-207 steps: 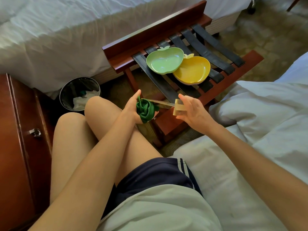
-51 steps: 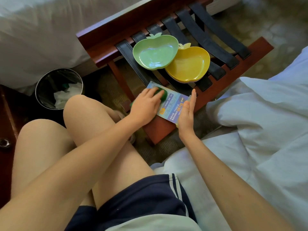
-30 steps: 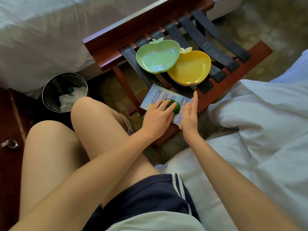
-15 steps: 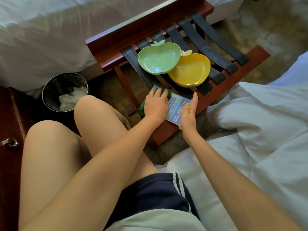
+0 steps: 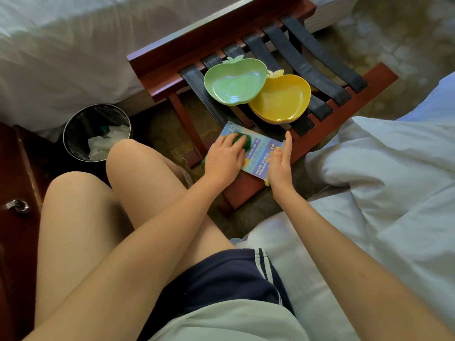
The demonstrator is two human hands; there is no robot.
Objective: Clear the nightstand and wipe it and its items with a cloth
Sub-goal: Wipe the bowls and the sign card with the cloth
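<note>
A blue printed card (image 5: 261, 153) lies flat on the near end of a wooden luggage rack (image 5: 322, 139). My left hand (image 5: 222, 159) presses a bunched green cloth (image 5: 244, 141) onto the card's left part, fingers curved over the cloth. My right hand (image 5: 280, 166) stands on its edge against the card's right side, fingers straight. A green apple-shaped dish (image 5: 236, 84) and a yellow one (image 5: 280, 99) sit on the rack's black straps, the green overlapping the yellow. The dark wooden nightstand (image 5: 14, 168) shows only at the left edge.
A black waste bin (image 5: 96, 131) with white paper inside stands on the floor left of my knees. One white bed (image 5: 61, 45) lies behind the rack. I sit on another with a rumpled duvet (image 5: 381, 168) at the right.
My left hand slid the cloth over the card, from its middle to its far left end and slightly back. My right hand stayed at the card's right edge.
</note>
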